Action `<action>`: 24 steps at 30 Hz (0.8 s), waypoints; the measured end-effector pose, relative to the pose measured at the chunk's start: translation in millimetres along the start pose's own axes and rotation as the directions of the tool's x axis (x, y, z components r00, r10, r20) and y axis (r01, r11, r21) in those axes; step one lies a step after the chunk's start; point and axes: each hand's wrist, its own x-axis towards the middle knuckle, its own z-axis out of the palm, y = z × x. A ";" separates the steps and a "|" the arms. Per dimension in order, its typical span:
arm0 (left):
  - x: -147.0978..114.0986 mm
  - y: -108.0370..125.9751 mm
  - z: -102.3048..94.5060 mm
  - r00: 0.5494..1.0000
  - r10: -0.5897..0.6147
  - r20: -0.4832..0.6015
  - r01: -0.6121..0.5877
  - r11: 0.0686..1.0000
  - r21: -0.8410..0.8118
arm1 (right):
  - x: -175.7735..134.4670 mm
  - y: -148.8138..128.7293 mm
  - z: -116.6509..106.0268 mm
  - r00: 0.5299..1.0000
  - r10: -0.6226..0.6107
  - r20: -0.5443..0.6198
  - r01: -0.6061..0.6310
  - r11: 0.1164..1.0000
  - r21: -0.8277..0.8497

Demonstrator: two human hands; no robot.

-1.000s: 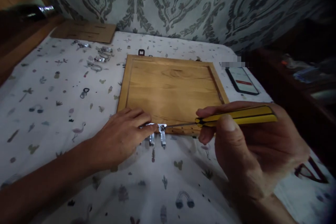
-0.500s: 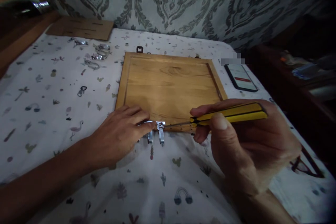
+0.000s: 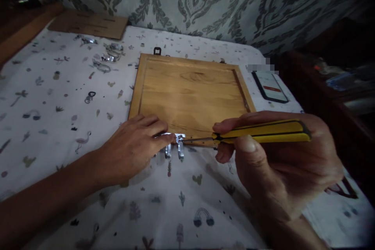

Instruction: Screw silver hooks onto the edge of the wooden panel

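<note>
A wooden panel [image 3: 187, 93] with a raised frame lies flat on the table. On its near edge sits a shiny metal piece with hooks [image 3: 181, 149], partly covered by my left hand [image 3: 131, 148]. That hand's thumb presses the metal piece against the panel, and its fingers rest curled on the wood. My right hand [image 3: 284, 172] is closed around a screwdriver [image 3: 268, 131] with a yellow and black handle. The screwdriver's thin shaft points left, and its tip is at the right end of the metal piece, by a hook. Small dark holes mark the panel edge beneath the shaft.
Several more metal hook pieces [image 3: 109, 54] lie at the back left, near a flat cardboard piece [image 3: 88, 25]. A phone [image 3: 270, 87] is right of the panel. Dark-framed glasses [image 3: 347, 188] lie partly behind my right hand. A printed cloth [image 3: 181, 187] covers the table.
The screwdriver handle has turned and tilted slightly, its butt end now farther right and a little lower. My left hand stays on the metal piece. The view has shifted slightly.
</note>
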 end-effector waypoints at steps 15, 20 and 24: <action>4.4 -0.3 -9.9 0.997 0.015 0.077 -0.015 1.000 0.000 | 1.2 -3.9 2.7 0.995 0.074 0.066 -0.080 0.992 0.094; 3.3 -0.4 -9.1 0.997 0.006 0.076 -0.005 1.000 -0.012 | 3.3 -5.1 7.3 0.998 0.007 0.057 -0.012 0.997 0.082; 3.3 -0.2 -8.2 0.998 0.013 0.064 -0.014 1.000 0.007 | 7.4 -11.2 7.7 0.996 0.058 0.070 -0.061 0.998 0.036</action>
